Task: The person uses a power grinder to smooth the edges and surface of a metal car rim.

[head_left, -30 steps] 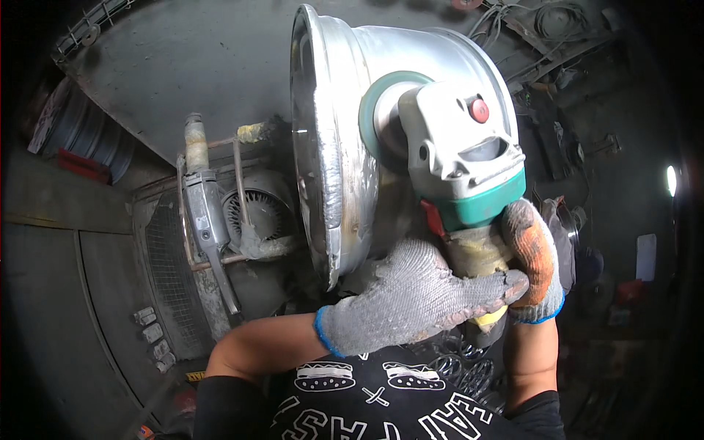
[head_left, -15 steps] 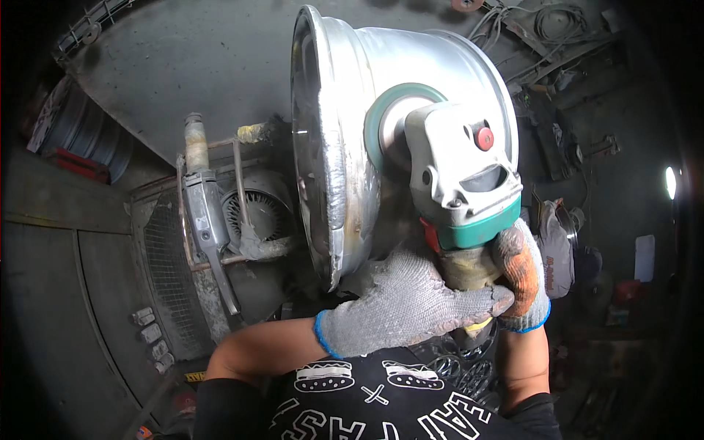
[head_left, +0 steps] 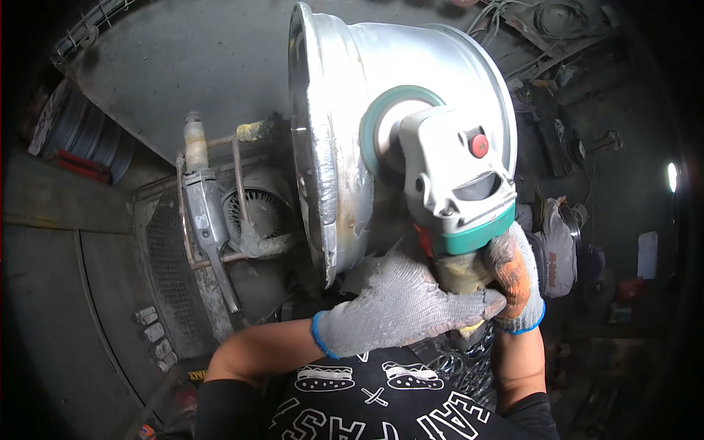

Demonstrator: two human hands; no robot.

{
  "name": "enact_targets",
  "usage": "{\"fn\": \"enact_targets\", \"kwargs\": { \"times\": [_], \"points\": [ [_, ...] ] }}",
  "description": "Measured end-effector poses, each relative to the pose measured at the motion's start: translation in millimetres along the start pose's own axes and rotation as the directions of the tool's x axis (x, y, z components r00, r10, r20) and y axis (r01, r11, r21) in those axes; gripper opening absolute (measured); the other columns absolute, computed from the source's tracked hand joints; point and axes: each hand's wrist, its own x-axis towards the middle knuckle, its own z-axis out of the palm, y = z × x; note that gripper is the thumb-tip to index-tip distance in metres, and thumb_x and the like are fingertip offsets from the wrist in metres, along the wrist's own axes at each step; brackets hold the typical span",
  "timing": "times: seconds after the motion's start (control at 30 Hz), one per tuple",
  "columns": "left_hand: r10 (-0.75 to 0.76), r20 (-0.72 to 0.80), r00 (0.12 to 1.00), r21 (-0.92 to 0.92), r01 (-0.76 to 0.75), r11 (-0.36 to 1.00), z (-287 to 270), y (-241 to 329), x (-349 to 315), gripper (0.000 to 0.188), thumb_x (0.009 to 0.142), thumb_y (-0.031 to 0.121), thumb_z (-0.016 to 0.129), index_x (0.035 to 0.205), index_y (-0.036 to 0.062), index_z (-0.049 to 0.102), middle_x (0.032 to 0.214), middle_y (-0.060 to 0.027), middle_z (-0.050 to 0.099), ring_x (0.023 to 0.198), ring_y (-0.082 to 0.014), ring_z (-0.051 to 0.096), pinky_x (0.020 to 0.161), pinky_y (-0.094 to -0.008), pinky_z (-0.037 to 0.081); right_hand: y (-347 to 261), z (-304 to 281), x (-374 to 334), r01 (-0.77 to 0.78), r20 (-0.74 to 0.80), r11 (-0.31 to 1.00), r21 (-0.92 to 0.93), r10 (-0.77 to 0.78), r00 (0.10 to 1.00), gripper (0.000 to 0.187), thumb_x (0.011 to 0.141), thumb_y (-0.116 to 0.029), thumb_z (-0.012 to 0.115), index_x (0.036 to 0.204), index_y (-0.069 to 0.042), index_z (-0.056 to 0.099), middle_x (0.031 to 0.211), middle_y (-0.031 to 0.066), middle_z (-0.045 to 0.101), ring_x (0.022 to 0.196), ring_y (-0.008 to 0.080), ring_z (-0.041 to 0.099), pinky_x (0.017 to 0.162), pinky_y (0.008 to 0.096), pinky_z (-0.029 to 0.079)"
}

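A silvery metal wheel rim (head_left: pixel 418 62) stands in front of me, its near lip scuffed and uneven. An angle grinder (head_left: pixel 451 172) with a white head and green collar lies against the rim's barrel. Its round disc, green at the edge, meets the bright metal, though the exact contact is partly hidden behind the head. My left hand (head_left: pixel 392 301), in a grey knit glove with a blue cuff, is wrapped round the grinder's body from the left. From the right my right hand (head_left: pixel 519 282), in a grey glove with an orange patch, grips the same body below the collar.
To the left, a second power tool (head_left: pixel 205 213) hangs on a metal pipe frame beside a vented round motor housing (head_left: pixel 257 209). Another rim (head_left: pixel 88 139) lies far left. Coiled cables (head_left: pixel 561 22) are at the back right; a pale bag (head_left: pixel 559 253) hangs at right.
The grinder and both hands have shifted slightly to the left along the rim. The rim itself appears a little higher and further left. Both hands keep their grip.
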Motion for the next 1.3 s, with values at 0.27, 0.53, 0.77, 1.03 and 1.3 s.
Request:
{"fn": "enact_targets", "kwargs": {
  "times": [0.27, 0.53, 0.77, 1.03, 1.3],
  "points": [
    [-0.027, 0.008, 1.0, -0.049, 0.027, 0.998, 2.7, 4.9, 0.4, 0.059, 0.07, 0.015, 0.081, 0.118, 0.0, 0.05, 0.112, -0.0087, 0.057, 0.104, -0.0158, 0.055, 0.091, -0.0313, 0.045, -9.8, -0.6, -2.9, 0.029, 0.03, 0.996, -0.085, -0.027, 0.999, 0.055, 0.086, -0.026, 0.062, 0.127, 0.005, 0.045, 0.119, 0.0101, 0.055, 0.108, 0.0149, 0.051, 0.094, 0.0291, 0.041],
    [0.039, -0.048, 0.998, 0.138, -0.032, 0.99, 4.8, -5.0, -6.4, 0.064, 0.067, 0.019, 0.083, 0.119, 0.0013, 0.05, 0.114, -0.0088, 0.057, 0.105, -0.0171, 0.055, 0.094, -0.0327, 0.044, 0.9, -10.0, -4.7, 0.026, 0.023, 0.969, -0.247, -0.02, 1.0, 0.061, 0.083, -0.029, 0.067, 0.128, 0.005, 0.044, 0.123, 0.0103, 0.053, 0.11, 0.0152, 0.051, 0.094, 0.0289, 0.041],
    [-0.094, 0.083, 0.992, 0.04, 0.091, 0.995, -1.7, -3.6, -3.8, 0.066, 0.066, 0.02, 0.084, 0.119, 0.0018, 0.05, 0.115, -0.0091, 0.057, 0.106, -0.017, 0.055, 0.094, -0.0326, 0.044, 2.6, -8.3, -3.5, 0.02, 0.029, 0.991, -0.135, -0.017, 0.999, 0.065, 0.082, -0.033, 0.066, 0.128, 0.007, 0.044, 0.122, 0.0109, 0.054, 0.11, 0.0162, 0.05, 0.097, 0.0299, 0.037],
    [-0.221, 0.115, 0.969, 0.02, 0.22, 0.975, -1.4, -4.7, -3.7, 0.064, 0.067, 0.02, 0.083, 0.12, 0.003, 0.051, 0.117, -0.0084, 0.056, 0.108, -0.017, 0.054, 0.095, -0.0327, 0.043, 2.6, -10.9, 0.3, 0.0, 0.058, 0.971, -0.237, 0.014, 0.998, 0.069, 0.079, -0.037, 0.069, 0.127, 0.007, 0.045, 0.118, 0.0105, 0.056, 0.109, 0.0151, 0.051, 0.097, 0.0298, 0.038],
    [-0.171, 0.121, 0.978, 0.056, 0.165, 0.985, 1.7, 2.3, 3.3, 0.061, 0.067, 0.021, 0.084, 0.116, 0.0024, 0.052, 0.112, -0.0076, 0.058, 0.101, -0.0142, 0.057, 0.09, -0.0307, 0.046, -7.9, -10.1, 0.9, 0.054, 0.117, 0.974, -0.218, -0.029, 0.993, 0.063, 0.082, -0.034, 0.066, 0.127, 0.006, 0.046, 0.118, 0.0099, 0.056, 0.109, 0.0153, 0.051, 0.095, 0.0287, 0.039]
  ]
}}
